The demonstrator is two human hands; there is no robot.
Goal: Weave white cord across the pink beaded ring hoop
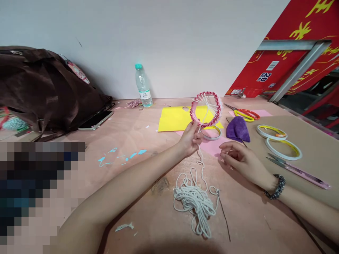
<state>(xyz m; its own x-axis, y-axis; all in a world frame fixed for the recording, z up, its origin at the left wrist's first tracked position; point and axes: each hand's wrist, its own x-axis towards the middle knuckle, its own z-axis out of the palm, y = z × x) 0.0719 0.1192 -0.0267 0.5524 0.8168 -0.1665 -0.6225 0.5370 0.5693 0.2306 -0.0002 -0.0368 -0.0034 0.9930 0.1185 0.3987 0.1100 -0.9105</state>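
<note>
My left hand (191, 139) grips the lower edge of a pink ring (191, 112) held upright above the table. Dark pink loops line its rim, and white strands cross its opening. From that hand a white cord runs down to a loose tangle of white yarn (196, 204) on the table. Beside the tangle lies a thin dark stick (225, 218), its upper end by a loop of the cord. My right hand (238, 158) hovers over the table to the right, fingers loosely curled and apart, holding nothing I can see. A dark beaded bracelet circles that wrist.
Behind the ring lie yellow sheets (172, 120), pink paper (212, 146) and a tape roll (212, 133). Rightward are purple felt (237, 129), scissors (245, 114), two more tape rolls (283, 148) and a pink cutter (299, 171). A bottle (143, 86), phone (95, 120) and brown bag (45, 88) stand left.
</note>
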